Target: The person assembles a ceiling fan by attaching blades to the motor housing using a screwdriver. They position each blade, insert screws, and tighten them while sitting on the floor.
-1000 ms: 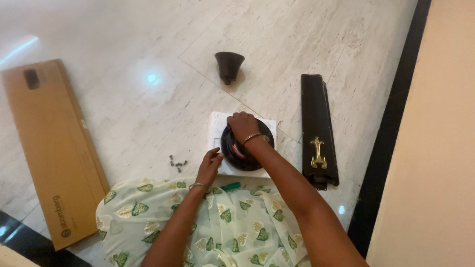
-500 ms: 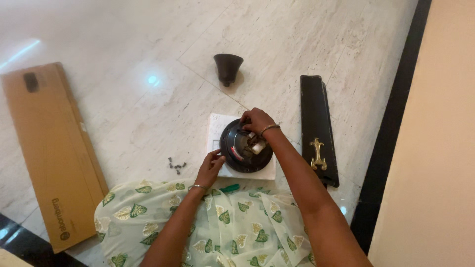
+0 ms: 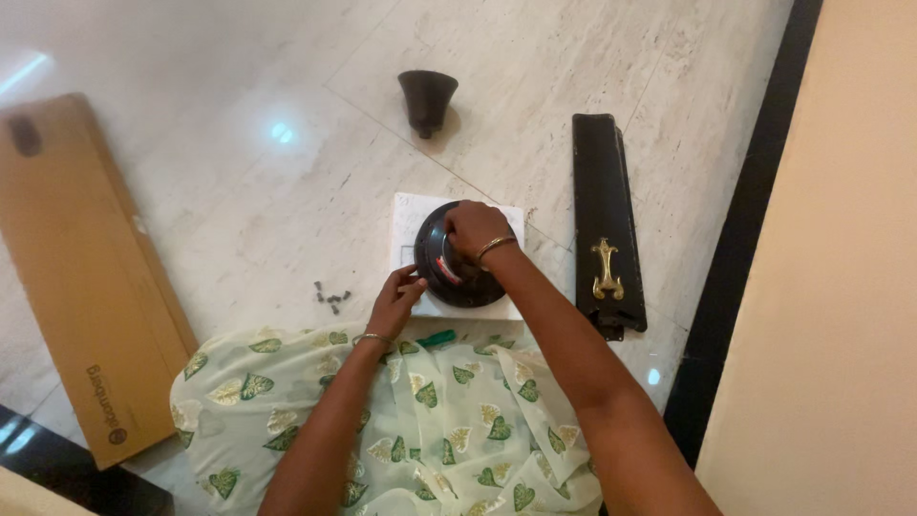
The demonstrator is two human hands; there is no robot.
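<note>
A long cardboard box (image 3: pixel 81 277) lay far left on the marble floor (image 3: pixel 239 201), small screws (image 3: pixel 332 298) nearby, a dark cone-shaped cup (image 3: pixel 426 99) ahead, a black blade (image 3: pixel 605 234) right.

1. I have one view only, from the camera worn on the person's head, so there is no second view to share any part of the scene with.
2. It looks steeply down over both forearms onto the pale marble floor (image 3: pixel 287 191).
3. The right hand (image 3: pixel 470 229) gripping the round black motor housing (image 3: pixel 458 256) sits just above frame centre, at about arm's reach (close enough to show bangles).
4. Left of that grip the view reaches a long cardboard box (image 3: pixel 81 277); right of it, a black fan blade (image 3: pixel 604 229) and the wall.
5. Beyond the grip, the frame's top is floor.
</note>
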